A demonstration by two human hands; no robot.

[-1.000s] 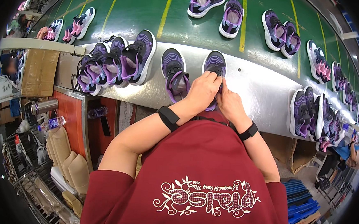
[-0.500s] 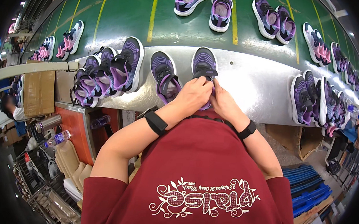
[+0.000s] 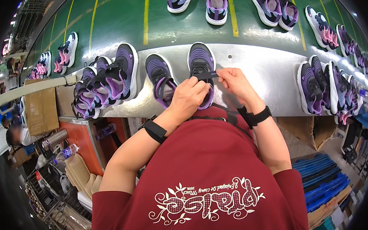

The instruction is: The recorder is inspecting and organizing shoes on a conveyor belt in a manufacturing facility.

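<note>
On the metal ledge in front of me stands a black and purple sneaker [image 3: 201,53], toe pointing away. My right hand [image 3: 236,83] pinches the free end of its dark hook-and-loop strap [image 3: 206,75], which stretches across the top to the right. My left hand [image 3: 187,99] is closed on the sneaker's left side near the opening, its fingertips at the strap's near end; they partly hide the shoe. Just left stands a matching sneaker [image 3: 156,68], its strap loose and its purple lining showing. Neither hand touches it.
Several sneakers crowd the ledge at left [image 3: 127,65] and at right [image 3: 310,87]. Beyond the metal ledge [image 3: 254,64], a green belt [image 3: 118,18] with yellow lines carries more pairs. Below left are an orange-red cabinet [image 3: 83,140] and a water bottle [image 3: 67,153].
My right hand has moved rightward off the shoe's opening, and the strap's end is now drawn out to the right. My left hand stays at the sneaker. The whole view has shifted slightly.
</note>
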